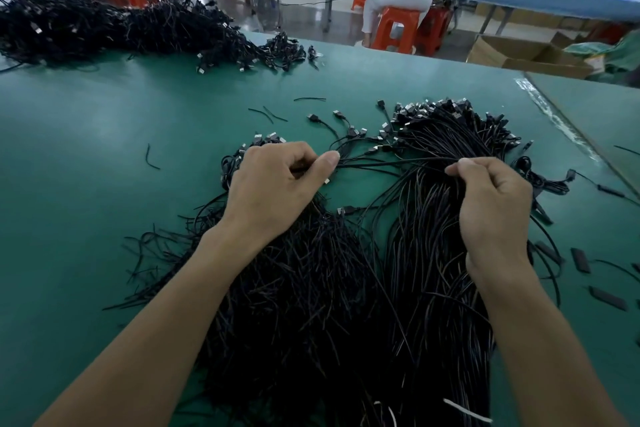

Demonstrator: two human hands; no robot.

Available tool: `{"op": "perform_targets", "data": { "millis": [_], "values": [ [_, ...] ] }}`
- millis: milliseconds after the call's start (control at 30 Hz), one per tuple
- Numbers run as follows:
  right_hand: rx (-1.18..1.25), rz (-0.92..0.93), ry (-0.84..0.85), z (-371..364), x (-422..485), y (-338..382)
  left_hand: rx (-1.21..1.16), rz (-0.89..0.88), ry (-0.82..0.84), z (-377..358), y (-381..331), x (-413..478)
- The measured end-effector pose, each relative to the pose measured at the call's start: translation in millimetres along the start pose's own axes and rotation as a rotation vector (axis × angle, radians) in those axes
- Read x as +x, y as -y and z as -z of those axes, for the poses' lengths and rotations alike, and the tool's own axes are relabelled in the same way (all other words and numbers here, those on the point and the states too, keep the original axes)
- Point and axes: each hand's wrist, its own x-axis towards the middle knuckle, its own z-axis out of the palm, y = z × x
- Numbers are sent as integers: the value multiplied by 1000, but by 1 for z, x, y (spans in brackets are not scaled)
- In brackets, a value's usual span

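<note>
My left hand (273, 184) and right hand (491, 198) each pinch thin black cables (381, 164) stretched between them over the heaps (433, 253) by the bench (104, 184) near edge; being light, limp and probably snag-prone, they are best gripped mid-cord, clear of the plugs (415, 111).
</note>
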Motion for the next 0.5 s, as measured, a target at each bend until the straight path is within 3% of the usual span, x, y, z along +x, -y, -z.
{"op": "perform_targets", "data": {
  "millis": [100, 167, 267, 400, 500],
  "values": [
    [-18, -14, 2, 3, 2, -3, 208, 63, 106, 5, 3, -1],
    [-48, 15, 85, 3, 2, -2, 109, 66, 268, 7, 0, -3],
    [-19, 85, 223, 0, -2, 0, -81, 183, 676, 16, -11, -5],
    [60, 127, 274, -13, -6, 5, -682, 232, 1163, 23, -33, -19],
    [-61, 95, 488, -23, -11, 2, -1144, 157, 1286, 18, -54, -32]
  ]
}}
